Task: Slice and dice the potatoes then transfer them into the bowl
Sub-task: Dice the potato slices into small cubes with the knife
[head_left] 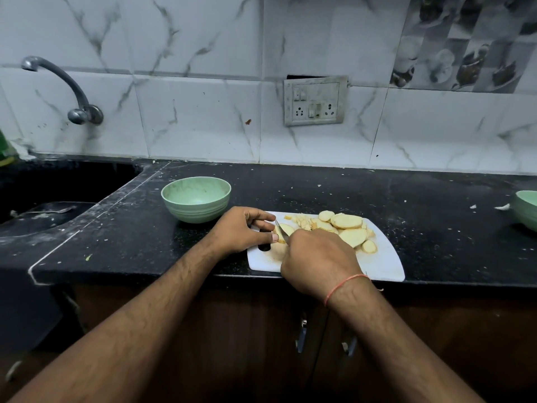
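A white cutting board (383,266) lies at the counter's front edge. Pale potato slices (347,221) and small diced pieces (302,221) are piled on its far half. My left hand (242,229) pinches a potato slice (286,229) at the board's left end, thumb and forefinger curled round it. My right hand (318,261) grips a knife (281,228); only the blade tip shows, set against that slice, and the handle is hidden in the fist. An empty green bowl (196,203) stands just behind and left of the board.
A sink (46,199) with a tap (58,85) is sunk into the black counter (421,205) at the left. A second green bowl (527,209) sits at the right edge. A tiled wall with a socket plate (315,101) stands behind.
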Demonstrator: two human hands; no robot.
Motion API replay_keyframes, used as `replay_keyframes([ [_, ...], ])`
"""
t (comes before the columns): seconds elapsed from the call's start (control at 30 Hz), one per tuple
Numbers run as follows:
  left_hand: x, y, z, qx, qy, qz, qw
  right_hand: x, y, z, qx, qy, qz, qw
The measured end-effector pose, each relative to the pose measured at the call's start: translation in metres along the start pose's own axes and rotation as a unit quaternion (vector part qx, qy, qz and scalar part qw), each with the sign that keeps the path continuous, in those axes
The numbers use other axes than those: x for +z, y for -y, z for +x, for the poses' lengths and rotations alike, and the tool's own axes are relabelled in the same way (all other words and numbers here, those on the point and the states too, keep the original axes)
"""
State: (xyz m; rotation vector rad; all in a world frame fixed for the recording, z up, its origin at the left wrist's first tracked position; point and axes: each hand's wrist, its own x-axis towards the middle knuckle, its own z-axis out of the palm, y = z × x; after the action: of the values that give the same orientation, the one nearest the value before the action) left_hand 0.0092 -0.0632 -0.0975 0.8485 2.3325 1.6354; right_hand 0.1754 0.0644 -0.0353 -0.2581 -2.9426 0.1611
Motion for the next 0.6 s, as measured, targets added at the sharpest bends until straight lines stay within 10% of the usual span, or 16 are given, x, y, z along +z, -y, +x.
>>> replay_keyframes([
  [0.6, 0.001, -0.001, -0.002, -0.006, -0.008, 0.005, 1.0, -0.024, -0.026, -0.039, -0.054, 0.048, -0.052, 0.996],
])
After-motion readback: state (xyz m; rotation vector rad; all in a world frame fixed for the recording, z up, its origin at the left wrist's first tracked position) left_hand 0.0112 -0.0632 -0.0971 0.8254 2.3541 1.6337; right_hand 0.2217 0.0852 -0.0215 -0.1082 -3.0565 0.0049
